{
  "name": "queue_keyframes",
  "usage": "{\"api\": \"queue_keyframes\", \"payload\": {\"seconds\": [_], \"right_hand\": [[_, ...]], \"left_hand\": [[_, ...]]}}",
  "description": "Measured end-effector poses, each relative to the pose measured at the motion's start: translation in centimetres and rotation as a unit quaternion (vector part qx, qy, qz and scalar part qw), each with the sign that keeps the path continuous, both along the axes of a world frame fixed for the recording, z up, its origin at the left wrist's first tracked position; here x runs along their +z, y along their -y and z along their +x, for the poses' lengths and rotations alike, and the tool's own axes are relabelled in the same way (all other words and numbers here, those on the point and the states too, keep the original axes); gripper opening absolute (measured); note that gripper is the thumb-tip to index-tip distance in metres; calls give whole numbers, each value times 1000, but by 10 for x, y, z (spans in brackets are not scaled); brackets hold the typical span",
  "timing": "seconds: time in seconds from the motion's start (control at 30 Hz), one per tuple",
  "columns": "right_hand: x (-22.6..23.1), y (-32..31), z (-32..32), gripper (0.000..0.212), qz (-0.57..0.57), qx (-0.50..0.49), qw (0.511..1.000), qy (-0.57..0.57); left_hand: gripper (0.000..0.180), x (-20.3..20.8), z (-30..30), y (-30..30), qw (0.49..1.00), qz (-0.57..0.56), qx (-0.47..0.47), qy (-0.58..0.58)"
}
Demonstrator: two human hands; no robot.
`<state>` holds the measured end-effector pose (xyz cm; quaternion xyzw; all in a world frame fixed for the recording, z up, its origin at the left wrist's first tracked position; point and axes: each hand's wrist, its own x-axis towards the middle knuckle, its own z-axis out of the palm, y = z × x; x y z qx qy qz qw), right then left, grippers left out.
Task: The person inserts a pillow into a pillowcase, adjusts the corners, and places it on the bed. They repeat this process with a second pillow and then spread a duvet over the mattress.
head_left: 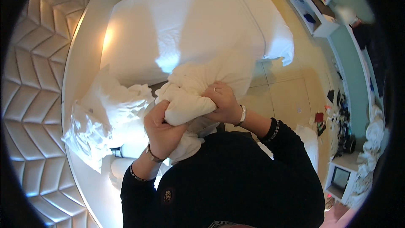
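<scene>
Left hand [163, 131]: I see it pinching white cloth [190, 109], thumb against the roll.
Right hand [223, 101]: I see it gripping the cloth's right end.
Cloth: bunched between both hands, spilling beyond them.
Bed [206, 21]: beyond both hands, white-covered.
Clear plastic [85, 137]: left of left hand.

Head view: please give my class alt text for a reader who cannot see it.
The wearer's left hand and right hand grip bunched white fabric in front of their black top. Beyond lies a bed covered in white, with a padded, chevron-patterned panel at the picture's left.
</scene>
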<state>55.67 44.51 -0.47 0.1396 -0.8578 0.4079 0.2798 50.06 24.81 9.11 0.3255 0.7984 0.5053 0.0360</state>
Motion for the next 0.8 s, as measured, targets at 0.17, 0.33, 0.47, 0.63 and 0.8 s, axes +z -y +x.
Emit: {"api": "queue_keyframes", "payload": {"seconds": [0.17, 0.33, 0.47, 0.63, 0.8], "right_hand": [[26, 30, -15, 41, -96, -78, 991, -59], [67, 43, -43, 37, -288, -56, 955, 52], [107, 54, -55, 25, -413, 12, 911, 20], [122, 63, -57, 26, -418, 34, 908, -2], [144, 48, -41, 32, -353, -22, 932, -72]], "left_hand": [[54, -20, -17, 42, 991, 100, 80, 48], [66, -66, -8, 69, 964, -67, 124, -226], [68, -99, 6, 50, 958, -150, 76, -235], [52, -81, -8, 44, 933, -251, 67, -250], [21, -182, -33, 75, 934, -322, 57, -144]]}}
